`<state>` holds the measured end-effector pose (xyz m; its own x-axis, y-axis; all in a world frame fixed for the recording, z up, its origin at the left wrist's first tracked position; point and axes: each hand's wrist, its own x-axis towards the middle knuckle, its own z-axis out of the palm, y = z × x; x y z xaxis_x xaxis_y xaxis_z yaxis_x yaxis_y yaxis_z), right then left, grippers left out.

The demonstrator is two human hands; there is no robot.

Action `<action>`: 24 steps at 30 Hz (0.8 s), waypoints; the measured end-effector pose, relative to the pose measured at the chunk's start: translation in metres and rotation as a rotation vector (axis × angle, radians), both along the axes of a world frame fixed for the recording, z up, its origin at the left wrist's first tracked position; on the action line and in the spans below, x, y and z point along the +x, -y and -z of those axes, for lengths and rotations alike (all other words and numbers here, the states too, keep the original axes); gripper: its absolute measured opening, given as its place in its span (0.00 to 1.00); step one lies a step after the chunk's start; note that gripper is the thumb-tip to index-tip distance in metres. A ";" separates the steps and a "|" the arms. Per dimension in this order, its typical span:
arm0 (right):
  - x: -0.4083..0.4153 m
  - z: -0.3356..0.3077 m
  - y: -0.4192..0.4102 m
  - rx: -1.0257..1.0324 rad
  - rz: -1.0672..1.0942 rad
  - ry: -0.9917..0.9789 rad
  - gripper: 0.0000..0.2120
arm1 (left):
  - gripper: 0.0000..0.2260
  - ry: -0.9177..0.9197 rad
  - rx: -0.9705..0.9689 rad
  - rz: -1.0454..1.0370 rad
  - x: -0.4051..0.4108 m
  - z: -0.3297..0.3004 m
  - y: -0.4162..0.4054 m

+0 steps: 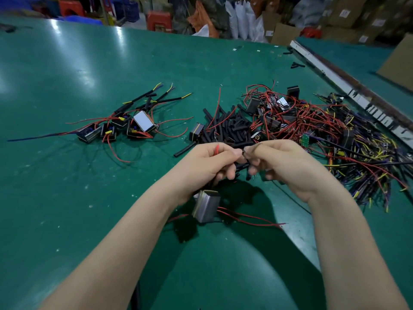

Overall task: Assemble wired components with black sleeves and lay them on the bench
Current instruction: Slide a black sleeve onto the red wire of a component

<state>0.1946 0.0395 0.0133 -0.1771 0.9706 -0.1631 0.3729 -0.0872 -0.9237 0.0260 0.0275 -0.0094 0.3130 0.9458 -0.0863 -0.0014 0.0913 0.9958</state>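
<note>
Both grips pinching: left hand (210, 162) on red wire (217, 147), right hand (283, 163) on black sleeve (242, 165).

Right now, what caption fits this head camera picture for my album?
Both hands, left hand and right hand, work a black sleeve onto wires.

Beyond the far edge stand two red plastic stools (159, 21), brown cardboard boxes (348, 16) and white plastic sacks (242, 21) (all blurred); a flat cardboard sheet (400, 63) lies right.
</note>
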 end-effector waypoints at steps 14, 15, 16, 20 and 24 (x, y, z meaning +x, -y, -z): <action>0.002 0.024 -0.011 0.399 -0.244 0.658 0.09 | 0.07 -0.078 -0.004 0.019 -0.016 0.003 -0.004; 0.001 0.025 -0.011 0.399 -0.284 0.685 0.09 | 0.07 -0.089 -0.019 0.027 -0.017 0.003 -0.004; 0.001 0.025 -0.011 0.397 -0.300 0.716 0.09 | 0.07 -0.091 -0.035 0.034 -0.018 0.003 -0.004; 0.003 0.024 -0.011 0.415 -0.234 0.730 0.06 | 0.12 -0.030 -0.090 0.079 -0.022 0.003 -0.003; 0.009 0.022 -0.010 0.301 -0.105 0.779 0.10 | 0.13 0.027 -0.124 0.128 -0.027 0.005 -0.003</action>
